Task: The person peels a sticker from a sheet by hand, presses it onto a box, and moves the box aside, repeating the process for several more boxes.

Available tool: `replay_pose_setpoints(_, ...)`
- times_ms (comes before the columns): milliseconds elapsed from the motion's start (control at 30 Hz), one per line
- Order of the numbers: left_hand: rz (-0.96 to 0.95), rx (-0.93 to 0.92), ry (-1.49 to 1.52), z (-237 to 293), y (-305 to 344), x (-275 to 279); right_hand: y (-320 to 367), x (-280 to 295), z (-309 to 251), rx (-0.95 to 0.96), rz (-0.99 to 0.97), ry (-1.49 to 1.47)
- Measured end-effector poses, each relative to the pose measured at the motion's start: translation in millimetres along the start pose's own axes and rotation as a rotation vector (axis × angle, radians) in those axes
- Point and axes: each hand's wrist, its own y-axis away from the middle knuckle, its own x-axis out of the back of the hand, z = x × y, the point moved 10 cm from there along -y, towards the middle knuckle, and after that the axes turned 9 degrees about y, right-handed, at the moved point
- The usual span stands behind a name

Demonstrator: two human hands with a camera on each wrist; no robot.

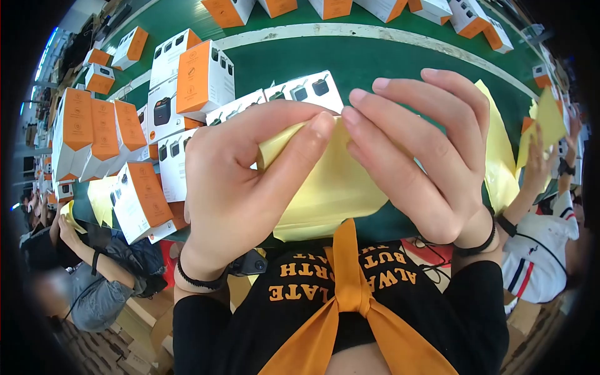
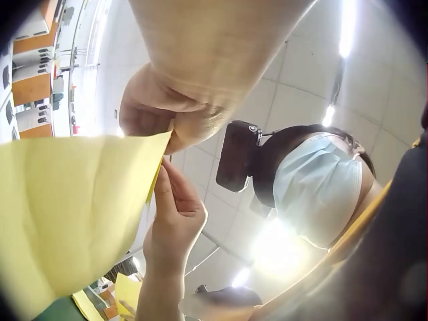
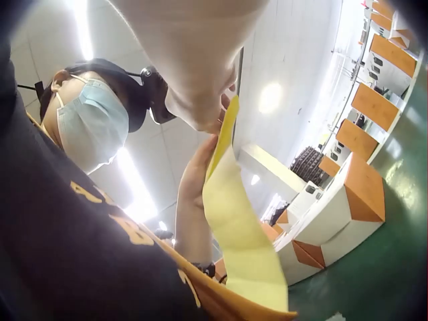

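Note:
A thin yellow sheet, bent along its length, hangs between both hands over the front of the table. My left hand pinches its upper edge between thumb and index finger. Right beside that grip, the right hand holds the same edge at its fingertips, its other fingers spread apart. In the left wrist view the yellow sheet spreads out broadly below the hands. From the right wrist it appears as a narrow, folded yellow strip, and the fingers at its top corner are partly hidden.
White and orange printed boxes stand stacked at the left and behind the hands on the green table. More yellow sheets lie at the right. One person works at the left, another at the right.

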Motion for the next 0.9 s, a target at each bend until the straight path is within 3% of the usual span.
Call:
replay_pose_setpoints(333, -0.014, 0.047, 0.017, -18.1, -8.8, -2.6, 9.5, -16.1, 1.5, 0.014, -0.092, -0.063)
replay_pose_setpoints(400, -0.074, 0.101, -0.184, -31.1, -13.1, -4.9, 8.3, -20.3, 3.4, 0.011, -0.106, -0.094)
replay_pose_setpoints(533, -0.171, -0.055, -0.213, -58.3, -23.3, 4.1, 4.7, -41.8, 44.1, -0.294, -0.291, -0.608)
replay_pose_setpoints(600, -0.278, -0.134, -0.197, -61.3, -21.2, 6.1, 10.7, -64.7, 63.3, -0.444, -0.378, -0.706)
replay_pose_setpoints(667, -0.304, -0.085, -0.207, -69.4, -24.9, 4.9, 10.6, -80.6, 66.7, -0.468, -0.413, -0.733)
replay_pose_setpoints(733, -0.141, 0.124, -0.213, -88.6, -33.9, 16.1, 11.9, -98.1, 69.8, -0.596, -0.468, -0.904)
replay_pose_setpoints(800, -0.110, 0.084, -0.177, -77.8, -37.1, 14.9, 8.6, -102.1, 68.7, -0.508, -0.486, -0.904)
replay_pose_setpoints(867, -0.149, 0.114, 0.063, -65.8, -33.2, 8.4, 9.5, -105.4, 67.1, -0.505, -0.531, -0.826)
replay_pose_setpoints(900, -0.166, -0.021, 0.066, -57.2, -33.7, 4.6, 8.0, -106.2, 66.0, -0.504, -0.532, -0.825)
